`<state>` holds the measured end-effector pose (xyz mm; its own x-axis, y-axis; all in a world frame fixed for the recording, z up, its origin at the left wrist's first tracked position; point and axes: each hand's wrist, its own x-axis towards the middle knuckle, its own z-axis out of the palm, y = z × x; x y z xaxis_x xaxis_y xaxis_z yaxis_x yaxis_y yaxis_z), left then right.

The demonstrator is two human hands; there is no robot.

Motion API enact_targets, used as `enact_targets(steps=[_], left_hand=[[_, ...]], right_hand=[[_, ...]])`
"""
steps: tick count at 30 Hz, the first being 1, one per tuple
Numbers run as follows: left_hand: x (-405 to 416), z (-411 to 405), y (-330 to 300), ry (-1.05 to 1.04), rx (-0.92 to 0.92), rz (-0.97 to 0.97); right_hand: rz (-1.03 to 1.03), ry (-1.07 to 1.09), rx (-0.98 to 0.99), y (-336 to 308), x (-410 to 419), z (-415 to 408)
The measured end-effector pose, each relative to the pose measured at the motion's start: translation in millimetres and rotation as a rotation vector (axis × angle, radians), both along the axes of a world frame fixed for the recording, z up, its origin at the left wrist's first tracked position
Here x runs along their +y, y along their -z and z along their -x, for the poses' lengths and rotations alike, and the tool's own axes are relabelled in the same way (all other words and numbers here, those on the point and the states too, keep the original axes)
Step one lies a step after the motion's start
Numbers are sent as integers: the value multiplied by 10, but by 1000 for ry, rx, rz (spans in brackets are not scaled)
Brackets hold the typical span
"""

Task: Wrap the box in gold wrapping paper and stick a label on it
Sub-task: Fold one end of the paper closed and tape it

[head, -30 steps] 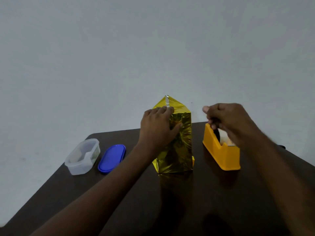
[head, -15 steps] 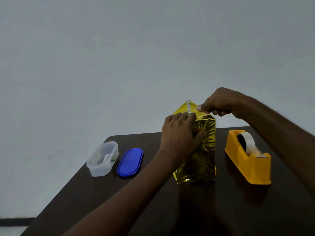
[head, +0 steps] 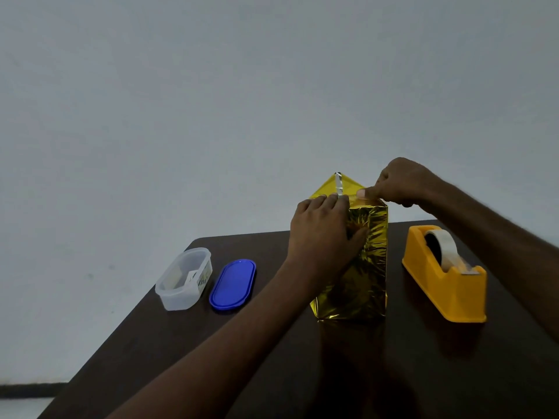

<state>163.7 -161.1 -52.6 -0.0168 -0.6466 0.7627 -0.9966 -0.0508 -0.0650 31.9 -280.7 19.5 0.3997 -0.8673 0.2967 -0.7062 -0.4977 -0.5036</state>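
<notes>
A tall box wrapped in gold paper (head: 366, 267) stands upright on the dark table (head: 302, 358). A triangular gold flap (head: 341, 184) sticks up at its top. My left hand (head: 323, 234) lies flat against the near face of the box, its straight fingers pressing the folded paper near the top edge. My right hand (head: 399, 182) is at the top of the box, thumb and fingers pinching a clear strip of tape (head: 352, 197) that reaches over to my left fingertips. The box's top face is mostly hidden by both hands.
A yellow tape dispenser (head: 444, 276) with a roll of clear tape stands right of the box. A blue oval lid (head: 233, 284) and an open clear plastic container (head: 184, 278) lie to the left. The table's left edge runs diagonally; a plain wall is behind.
My right hand left the tape dispenser and came to the top of the box, holding a strip of tape. My left hand stayed pressed on the box. The view shifted left.
</notes>
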Motion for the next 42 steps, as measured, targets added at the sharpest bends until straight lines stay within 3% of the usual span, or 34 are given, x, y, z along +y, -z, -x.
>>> enact_targets(steps=[2,5,11,16,25,30,32,35,38,42], left_hand=[[5,13,2,-7,5,2],[6,25,-1,-16,12,18],[8,24,-6,-6,6,5],[16,7,-10,-18,4,8],[12,8,-11,-23,19,-9],[49,-1,-6,-13,22,7],[52,-5,-13,-12,22,-4],[44,-7,-18,-9,22,-24],[30,-17,-8,-4,28,-33],[27,-14,-15,-13,28,-45]], right_hand=[[-8,-29,-144,77,12,35],[-196,-127,-383,117,92,32],[-529,-170,-355,191,182,1],[-505,-140,-418,169,233,-32],[-340,-59,-351,175,275,-128],[-365,-70,-483,251,240,35],[-235,-29,-503,331,238,203],[-7,65,-330,507,256,517],[-9,241,-44,699,195,809],[-47,385,46,908,159,1056]])
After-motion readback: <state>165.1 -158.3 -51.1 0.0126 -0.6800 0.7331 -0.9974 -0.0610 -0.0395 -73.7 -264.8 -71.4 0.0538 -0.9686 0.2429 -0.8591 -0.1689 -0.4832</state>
